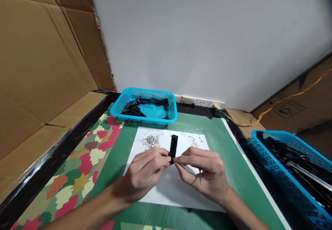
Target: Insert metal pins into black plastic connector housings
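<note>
A narrow black plastic part (pixel 174 145) stands upright between my hands above a white sheet (pixel 166 195). My left hand (pixel 149 168) pinches its lower left side. My right hand (pixel 202 169) has thumb and forefinger pressed together at the part's lower end; whether a small piece sits between those fingertips is hidden. A thin metal tool (pixel 200 176) is tucked in the right hand, its tip pointing down below the fingers. Behind the left hand, a pile of tiny metal pieces (pixel 151 141) lies on the sheet, with more scattered pieces (pixel 190 139) at the right.
A blue basket (pixel 144 120) with black parts stands at the back. Another blue basket (pixel 280 174), full of black parts, is on the right. Cardboard (pixel 46 50) walls the left side. A yellow cable (pixel 264 113) runs from sockets (pixel 202 102) along the wall.
</note>
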{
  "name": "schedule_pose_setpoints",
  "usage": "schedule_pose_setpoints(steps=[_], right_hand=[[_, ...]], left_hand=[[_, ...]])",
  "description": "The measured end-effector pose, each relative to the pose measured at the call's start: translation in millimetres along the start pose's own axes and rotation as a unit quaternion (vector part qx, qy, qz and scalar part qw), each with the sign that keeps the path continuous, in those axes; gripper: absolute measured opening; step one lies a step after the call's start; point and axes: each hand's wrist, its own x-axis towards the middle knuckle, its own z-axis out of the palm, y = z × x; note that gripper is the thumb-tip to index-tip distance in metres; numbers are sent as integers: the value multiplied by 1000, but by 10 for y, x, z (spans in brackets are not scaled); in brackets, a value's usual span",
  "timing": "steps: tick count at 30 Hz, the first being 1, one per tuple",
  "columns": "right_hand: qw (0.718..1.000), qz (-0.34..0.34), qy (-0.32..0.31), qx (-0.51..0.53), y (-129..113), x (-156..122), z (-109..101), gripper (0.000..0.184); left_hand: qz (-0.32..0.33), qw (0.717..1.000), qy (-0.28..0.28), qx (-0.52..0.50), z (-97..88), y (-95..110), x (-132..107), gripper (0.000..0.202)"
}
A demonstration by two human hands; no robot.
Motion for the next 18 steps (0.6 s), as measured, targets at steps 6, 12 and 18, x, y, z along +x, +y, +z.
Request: schedule_pose_setpoints(steps=[6,12,18], right_hand=[[989,-93,-1,-117,2,-20,-29,24],[972,-144,-1,-188,36,-56,-37,32],[960,-155,-50,-227,43,-20,-95,24]], left_hand=[[22,1000,-12,-1,-34,11,35,39],[20,1000,-19,-2,-39,5,18,38],[-10,1000,-16,-2,-8,12,36,33]])
